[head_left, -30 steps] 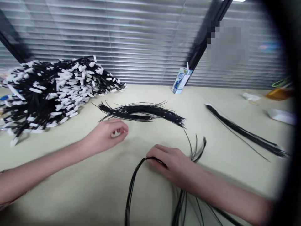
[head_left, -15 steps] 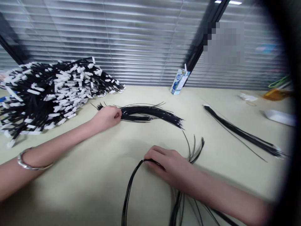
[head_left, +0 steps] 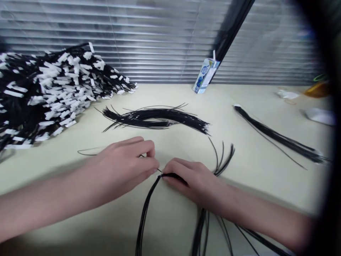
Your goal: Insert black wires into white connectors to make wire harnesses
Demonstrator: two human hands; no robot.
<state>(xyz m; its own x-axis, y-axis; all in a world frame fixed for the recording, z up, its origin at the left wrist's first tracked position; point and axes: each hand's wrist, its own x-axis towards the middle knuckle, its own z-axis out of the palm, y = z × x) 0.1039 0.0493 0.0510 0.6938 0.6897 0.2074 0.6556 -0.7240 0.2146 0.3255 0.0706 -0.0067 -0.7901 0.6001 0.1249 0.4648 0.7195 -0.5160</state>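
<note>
Lying beyond held wires (head_left: 144, 209): bundle (head_left: 160, 119), tagged pile (head_left: 48, 85), carton (head_left: 205, 71).

table (head_left: 253, 156) | tagged wire heap (head_left: 48, 85) | curved bundle (head_left: 157, 119) | straight bundle (head_left: 277, 137) | looped wires (head_left: 144, 213) | carton (head_left: 205, 75)

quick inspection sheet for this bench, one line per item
surface: beige table, smooth
job's things: looped bundle of black wires under the right hand; single wire trailing out from the left hand
clutter: drink carton; white scraps far right, blurred
hands: left hand pinched on the single wire; right hand closed over the looped bundle
cables: loose bundle mid-table; tagged pile left; straight bundle right
surroundings: closed blinds behind
</note>
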